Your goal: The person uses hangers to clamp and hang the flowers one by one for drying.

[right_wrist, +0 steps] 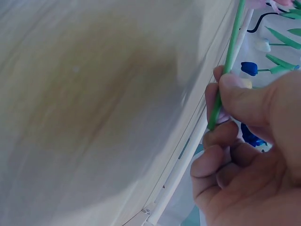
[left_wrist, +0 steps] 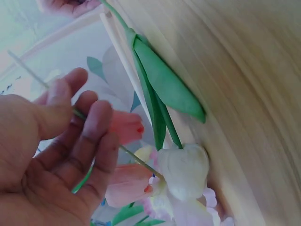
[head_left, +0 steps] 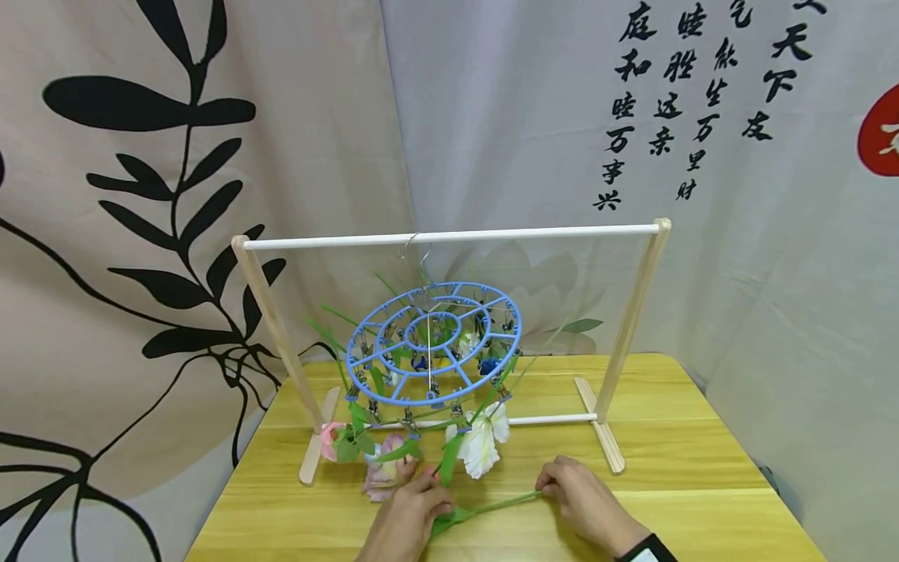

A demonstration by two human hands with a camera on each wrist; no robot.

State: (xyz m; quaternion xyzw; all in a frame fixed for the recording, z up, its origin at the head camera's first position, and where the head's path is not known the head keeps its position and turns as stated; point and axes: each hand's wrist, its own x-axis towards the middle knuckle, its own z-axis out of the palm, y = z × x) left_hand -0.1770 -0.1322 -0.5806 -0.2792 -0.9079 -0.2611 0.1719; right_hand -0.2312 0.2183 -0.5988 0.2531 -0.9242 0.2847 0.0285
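In the head view my right hand (head_left: 583,499) pinches the end of a green stem (head_left: 509,502) between thumb and fingers, low over the table. The right wrist view shows the same pinch on the stem (right_wrist: 230,47). This stem runs left to broad green leaves (left_wrist: 167,80) and a white tulip (left_wrist: 186,172). My left hand (head_left: 414,511) is beside the leaves, its fingers loosely bent. In the left wrist view, the left hand (left_wrist: 70,146) shows nothing in its grasp; a thin stem (left_wrist: 141,162) passes behind its fingers.
A blue round clip hanger (head_left: 434,403) hangs from a white rod (head_left: 449,236) on a wooden frame (head_left: 635,312). Artificial flowers are clipped around it, including a white one (head_left: 481,449) and a pink one (head_left: 330,441). The frame stands on a wooden table (head_left: 702,484) before printed curtains.
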